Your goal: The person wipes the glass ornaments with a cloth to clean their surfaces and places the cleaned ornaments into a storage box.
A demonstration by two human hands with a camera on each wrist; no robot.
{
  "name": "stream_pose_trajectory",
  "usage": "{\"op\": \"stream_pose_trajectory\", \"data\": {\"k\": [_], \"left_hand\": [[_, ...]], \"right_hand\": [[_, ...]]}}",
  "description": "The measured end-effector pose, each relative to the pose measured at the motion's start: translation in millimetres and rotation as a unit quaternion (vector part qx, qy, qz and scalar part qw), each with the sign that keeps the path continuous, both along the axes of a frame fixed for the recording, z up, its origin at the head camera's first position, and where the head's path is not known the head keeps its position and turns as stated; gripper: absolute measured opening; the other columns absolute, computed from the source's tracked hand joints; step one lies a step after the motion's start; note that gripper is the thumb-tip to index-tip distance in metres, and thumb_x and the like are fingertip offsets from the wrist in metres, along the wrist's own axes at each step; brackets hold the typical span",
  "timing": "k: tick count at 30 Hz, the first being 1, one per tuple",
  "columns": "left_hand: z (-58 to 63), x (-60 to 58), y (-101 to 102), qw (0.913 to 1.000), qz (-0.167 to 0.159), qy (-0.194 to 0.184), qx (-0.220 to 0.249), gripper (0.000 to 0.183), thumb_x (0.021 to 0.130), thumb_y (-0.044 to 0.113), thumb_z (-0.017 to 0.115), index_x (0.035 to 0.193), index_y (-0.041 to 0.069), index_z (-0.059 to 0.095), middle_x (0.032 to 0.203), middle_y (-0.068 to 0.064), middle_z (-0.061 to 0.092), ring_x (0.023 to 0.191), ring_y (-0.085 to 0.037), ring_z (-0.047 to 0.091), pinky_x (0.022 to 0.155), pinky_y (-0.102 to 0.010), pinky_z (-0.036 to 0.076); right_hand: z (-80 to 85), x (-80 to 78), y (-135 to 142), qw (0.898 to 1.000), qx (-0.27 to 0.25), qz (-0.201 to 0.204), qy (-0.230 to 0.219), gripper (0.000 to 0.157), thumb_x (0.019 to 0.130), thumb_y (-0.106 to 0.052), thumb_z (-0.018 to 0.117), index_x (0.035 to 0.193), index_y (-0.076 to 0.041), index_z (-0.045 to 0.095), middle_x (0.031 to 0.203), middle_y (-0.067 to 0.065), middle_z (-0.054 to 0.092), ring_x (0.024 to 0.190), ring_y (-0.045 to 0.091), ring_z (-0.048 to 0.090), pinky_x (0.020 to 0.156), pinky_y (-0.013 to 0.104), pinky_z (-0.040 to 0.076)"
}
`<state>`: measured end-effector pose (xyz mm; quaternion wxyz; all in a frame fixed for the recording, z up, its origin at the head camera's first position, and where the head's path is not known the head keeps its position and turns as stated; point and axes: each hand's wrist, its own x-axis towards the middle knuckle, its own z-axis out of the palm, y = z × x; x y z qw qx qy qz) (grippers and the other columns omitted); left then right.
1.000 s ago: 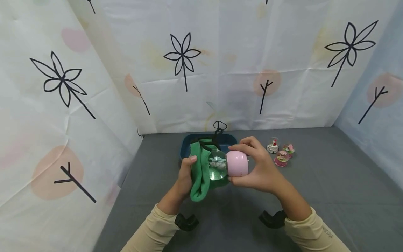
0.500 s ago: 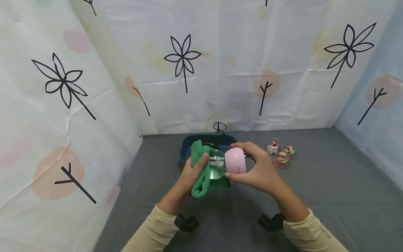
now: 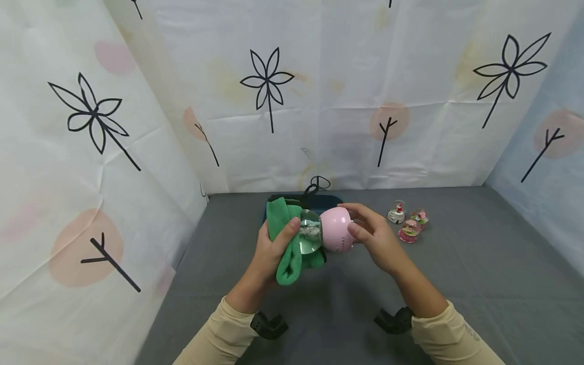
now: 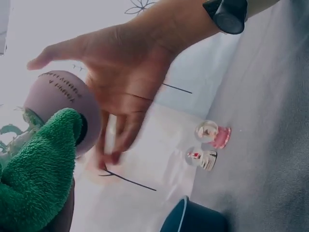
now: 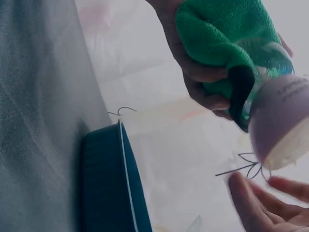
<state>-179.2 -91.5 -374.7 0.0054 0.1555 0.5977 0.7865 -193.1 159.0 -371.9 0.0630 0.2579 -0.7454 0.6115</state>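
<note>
In the head view, a large snow globe [image 3: 335,230] with a pink base and clear dome lies on its side in the air. My left hand [image 3: 266,253] grips its dome end through a folded green cloth [image 3: 288,266], thumb over the cloth. Beside the pink base is my right hand [image 3: 383,246]. The left wrist view shows that right hand [image 4: 130,63] with fingers loosely extended, apart from the base [image 4: 63,96], which has dark lettering. In the right wrist view, the base's pale underside [image 5: 292,145] faces the fingertips, and a dark edge shows on the cloth [image 5: 222,29].
A dark blue basin [image 3: 330,201] stands behind the hands at the back of the grey-covered table [image 3: 456,263]. To its right sit three small snow globes, one white-based [image 3: 396,215] and two pinkish [image 3: 409,232]. A patterned fabric wall [image 3: 337,147] closes off the back.
My right hand has let go of the pink base and its fingers have drawn back to the right. My left thumb has come over the cloth, and the globe has shifted slightly left.
</note>
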Motion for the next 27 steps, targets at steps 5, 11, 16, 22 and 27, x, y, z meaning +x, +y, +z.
{"op": "stream_pose_trajectory", "data": {"k": [5,11,16,22,27], "left_hand": [[-0.1,-0.1,0.5,0.9999,0.01,0.012,-0.006,0.039,0.102,0.032,0.068,0.132,0.011,0.055,0.105,-0.002,0.069,0.092,-0.014,0.075,0.08,-0.036,0.068],[-2.1,-1.7,1.3,0.9999,-0.004,0.011,-0.012,0.039,0.103,0.033,0.068,0.132,0.013,0.054,0.106,-0.001,0.069,0.093,-0.014,0.075,0.081,-0.036,0.068],[-1.2,-3.7,-1.6,0.999,-0.039,-0.001,-0.02,0.036,0.105,0.035,0.064,0.129,0.009,0.058,0.103,-0.002,0.07,0.089,-0.016,0.077,0.078,-0.039,0.068],[0.4,-4.7,-5.2,0.9978,-0.048,-0.023,-0.04,0.032,0.105,0.036,0.064,0.124,0.012,0.06,0.1,0.0,0.069,0.089,-0.014,0.076,0.078,-0.036,0.068],[1.6,-4.3,-5.6,0.9984,-0.044,-0.028,-0.025,0.03,0.103,0.031,0.067,0.123,0.01,0.06,0.1,-0.001,0.07,0.087,-0.015,0.077,0.077,-0.037,0.068]], "right_hand": [[1.8,-0.6,-1.1,0.993,-0.035,0.06,-0.098,0.057,0.108,-0.035,0.047,0.139,0.012,0.052,0.121,0.019,0.06,0.095,0.022,0.072,0.069,0.043,0.069],[4.5,-0.3,-1.1,0.987,-0.048,0.07,-0.139,0.051,0.106,-0.028,0.056,0.138,0.012,0.052,0.118,0.007,0.065,0.096,0.02,0.071,0.073,0.041,0.069],[3.7,-1.8,2.6,0.991,-0.025,0.068,-0.109,0.044,0.101,-0.016,0.066,0.138,0.004,0.054,0.126,0.011,0.065,0.105,0.02,0.071,0.08,0.037,0.066],[3.4,-1.8,5.4,0.997,0.002,0.076,0.027,0.072,0.079,0.008,0.088,0.142,-0.003,0.054,0.14,0.015,0.058,0.123,0.016,0.065,0.096,0.032,0.064],[1.4,0.3,4.8,0.987,0.029,0.059,0.149,0.094,0.064,0.009,0.098,0.146,-0.005,0.054,0.143,0.012,0.057,0.133,0.015,0.058,0.106,0.025,0.058]]}}
